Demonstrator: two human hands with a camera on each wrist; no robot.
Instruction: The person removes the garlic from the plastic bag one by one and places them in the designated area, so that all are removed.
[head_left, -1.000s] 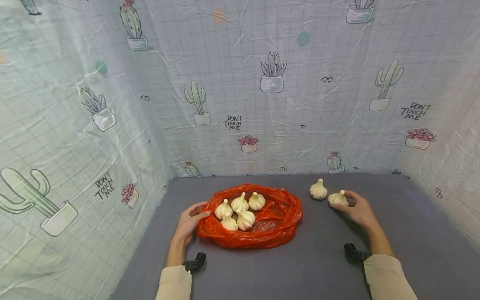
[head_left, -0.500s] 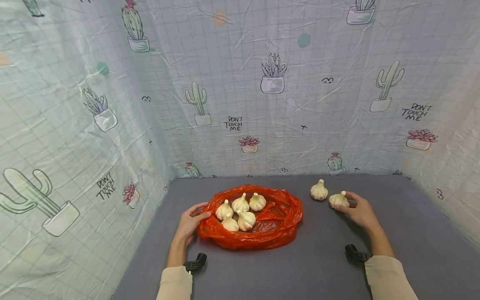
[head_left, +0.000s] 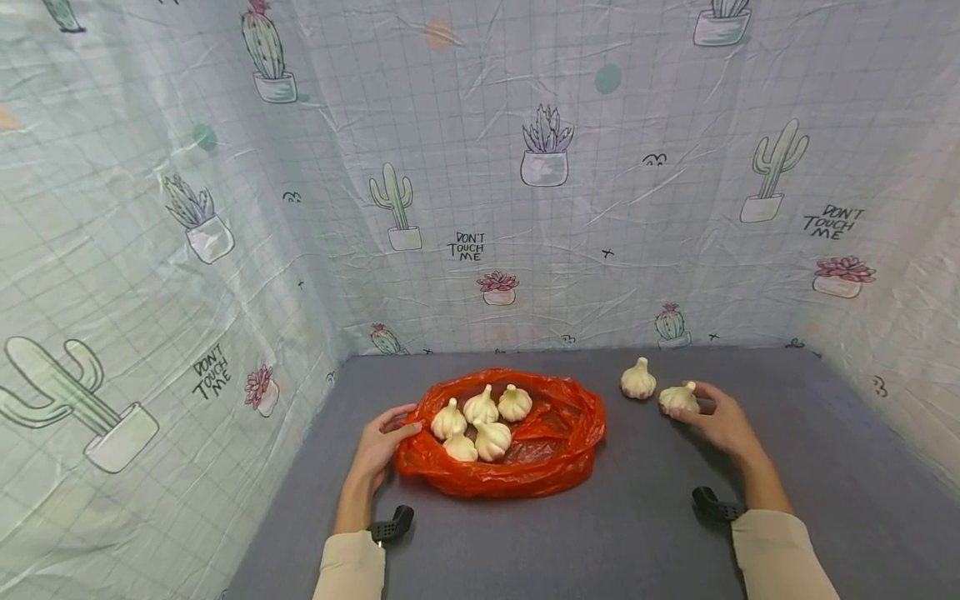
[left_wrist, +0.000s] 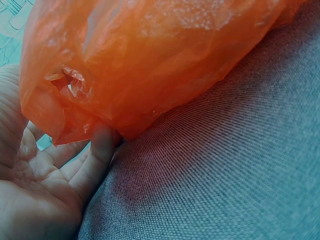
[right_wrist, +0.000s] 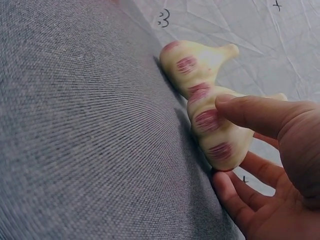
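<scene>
Garlic (head_left: 675, 398) toward the right of the worktop (head_left: 540, 550), well apart from the bag (head_left: 502, 483) and just beside a second bulb (head_left: 638, 380); held between thumb and fingers of the right hand (head_left: 723, 421), thumb on the near side, fingers round the far side; stem pointing up, with a slight lean to the right in the head view; long axis, from broad root end to stem tip, close to upright; root end down toward the worktop, purple streaks low on the flank in the right wrist view; hard to tell whether fully resting there or just clear. Second bulb upright too, farther back and to the left; stem straight up. Left hand (head_left: 377, 446) gripping the left end of the bag, thumb over the rim, a fingertip pressed to a low fold in the left wrist view; both hands narrow, one on thin red plastic, one on garlic. Inside the bag, mostly in the left half, five bulbs (head_left: 481, 407) clustered, stems mostly upward. Compared with half a second and a second ago, very little different: left hand, bag and second bulb unchanged; garlic and right hand shifted a touch to the right, stem leaning slightly further that way.
</scene>
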